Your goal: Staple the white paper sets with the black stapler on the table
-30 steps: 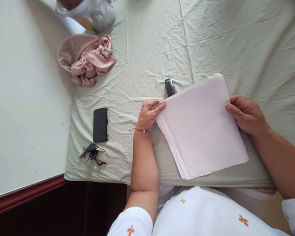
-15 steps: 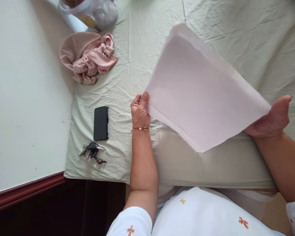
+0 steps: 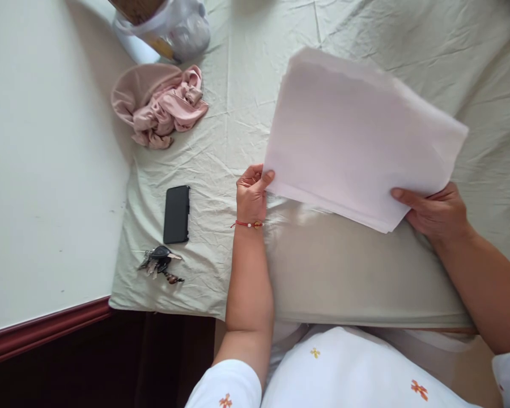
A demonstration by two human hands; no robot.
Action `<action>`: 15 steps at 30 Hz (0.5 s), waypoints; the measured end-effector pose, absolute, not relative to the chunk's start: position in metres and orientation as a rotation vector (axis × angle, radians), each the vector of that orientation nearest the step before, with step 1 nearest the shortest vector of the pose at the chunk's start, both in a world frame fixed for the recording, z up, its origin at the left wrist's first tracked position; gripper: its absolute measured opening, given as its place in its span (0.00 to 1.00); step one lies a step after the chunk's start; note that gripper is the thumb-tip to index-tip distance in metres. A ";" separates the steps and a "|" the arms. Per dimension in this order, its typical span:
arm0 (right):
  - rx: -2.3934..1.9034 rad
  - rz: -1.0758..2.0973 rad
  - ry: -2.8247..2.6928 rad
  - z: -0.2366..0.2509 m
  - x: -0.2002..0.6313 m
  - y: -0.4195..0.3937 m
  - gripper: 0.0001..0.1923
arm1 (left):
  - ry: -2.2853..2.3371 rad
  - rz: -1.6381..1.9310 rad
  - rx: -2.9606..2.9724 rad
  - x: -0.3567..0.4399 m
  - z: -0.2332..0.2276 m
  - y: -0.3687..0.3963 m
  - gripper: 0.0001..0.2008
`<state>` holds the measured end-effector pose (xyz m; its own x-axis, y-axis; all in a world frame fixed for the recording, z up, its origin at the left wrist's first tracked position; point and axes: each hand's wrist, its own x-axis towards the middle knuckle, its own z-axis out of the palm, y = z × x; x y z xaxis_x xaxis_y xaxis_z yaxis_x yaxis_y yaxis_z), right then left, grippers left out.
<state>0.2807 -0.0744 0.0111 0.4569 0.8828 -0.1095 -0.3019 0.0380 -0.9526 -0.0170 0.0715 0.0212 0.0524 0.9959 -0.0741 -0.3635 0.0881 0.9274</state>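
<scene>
Paper stack [image 3: 357,136] pinched between left hand [image 3: 251,192], right hand [image 3: 437,212].

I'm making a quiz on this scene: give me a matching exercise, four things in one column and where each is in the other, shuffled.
Things:
1. stack of paper
2. phone
3. keys
4. pink cloth

Places:
A. bunched on the sheet near the plastic bag
B. flat on the sheet, beyond the keys
C. nearest the sheet's near edge
D. held between left hand and right hand

Pairs: 1-D, 2-B, 3-C, 4-A
</scene>
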 end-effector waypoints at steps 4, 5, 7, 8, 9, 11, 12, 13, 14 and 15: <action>-1.137 0.759 -0.644 0.012 0.291 -0.071 0.19 | 0.901 1.223 1.048 -0.025 0.020 0.072 0.17; -1.110 0.712 -0.672 0.013 0.293 -0.070 0.18 | 0.897 1.208 1.091 -0.025 0.018 0.072 0.16; -1.052 0.653 -0.744 0.016 0.296 -0.069 0.15 | 0.886 1.189 1.160 -0.025 0.016 0.071 0.15; -1.026 0.640 -0.781 0.018 0.296 -0.069 0.15 | 0.876 1.189 1.184 -0.025 0.015 0.070 0.15; -1.002 0.632 -0.814 0.019 0.297 -0.070 0.14 | 0.866 1.192 1.199 -0.025 0.013 0.070 0.15; -0.974 0.629 -0.864 0.021 0.297 -0.071 0.14 | 0.851 1.195 1.220 -0.027 0.012 0.070 0.15; -0.970 0.627 -0.876 0.020 0.298 -0.072 0.14 | 0.847 1.188 1.229 -0.028 0.012 0.069 0.15; -0.975 0.631 -0.879 0.019 0.299 -0.073 0.15 | 0.844 1.171 1.240 -0.030 0.012 0.069 0.14; -0.993 0.645 -0.868 0.017 0.301 -0.074 0.15 | 0.842 1.148 1.253 -0.032 0.013 0.068 0.14; -1.031 0.673 -0.863 0.015 0.303 -0.074 0.16 | 0.840 1.121 1.271 -0.034 0.015 0.068 0.13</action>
<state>0.3030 -0.0744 0.0151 0.5060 0.8135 0.2868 -0.0794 0.3751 -0.9236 -0.0340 0.0679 0.0152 0.2789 0.9549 0.1023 -0.1701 -0.0557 0.9838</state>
